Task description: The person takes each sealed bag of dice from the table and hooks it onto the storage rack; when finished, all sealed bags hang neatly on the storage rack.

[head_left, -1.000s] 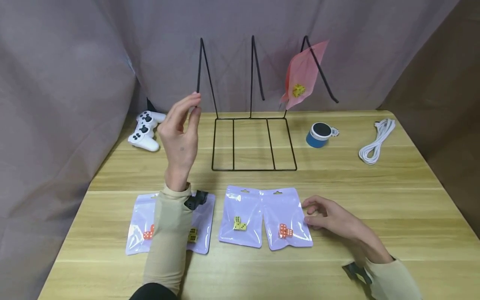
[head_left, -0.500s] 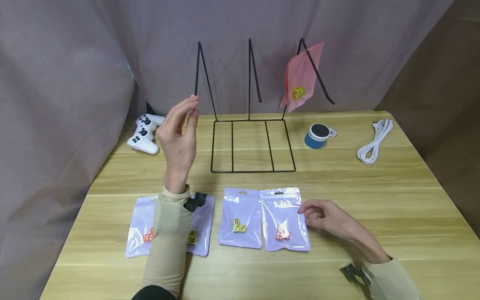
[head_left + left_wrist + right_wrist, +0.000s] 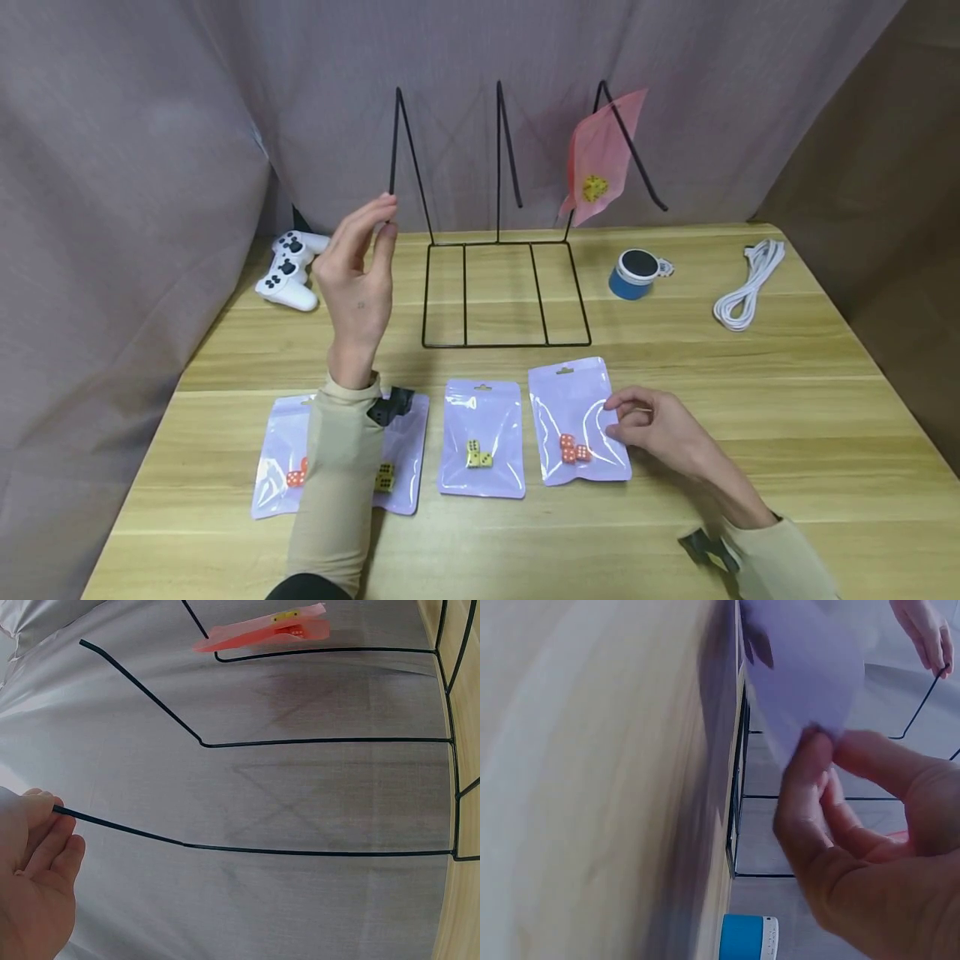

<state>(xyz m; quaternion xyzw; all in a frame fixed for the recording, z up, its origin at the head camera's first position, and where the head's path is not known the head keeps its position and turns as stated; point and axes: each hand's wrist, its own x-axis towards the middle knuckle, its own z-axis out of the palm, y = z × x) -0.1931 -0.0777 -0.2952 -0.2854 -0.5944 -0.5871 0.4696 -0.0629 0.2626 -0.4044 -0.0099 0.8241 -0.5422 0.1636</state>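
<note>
In the head view my right hand (image 3: pixel 667 437) pinches the right edge of a purple zip bag (image 3: pixel 573 404) with orange dice (image 3: pixel 568 455) inside. The right wrist view shows thumb and finger meeting on that bag (image 3: pixel 806 667), which is lifted off the table. My left hand (image 3: pixel 356 275) pinches the free end of the left arm of a black wire rack (image 3: pixel 506 345). That arm (image 3: pixel 315 851) carries no bag in the left wrist view. A second purple bag (image 3: pixel 461 417) with yellow dice lies flat beside the first.
Two more purple bags (image 3: pixel 277 442) lie partly under my left forearm. A pink bag (image 3: pixel 618 142) hangs on the rack's right arm. A white game controller (image 3: pixel 288 271) is at left; a blue speaker (image 3: pixel 630 285) and a white cable (image 3: pixel 750 283) are at right.
My right hand has raised the bag of orange dice and shifted it slightly right, parting it from the yellow-dice bag. The left hand keeps its grip on the rack arm.
</note>
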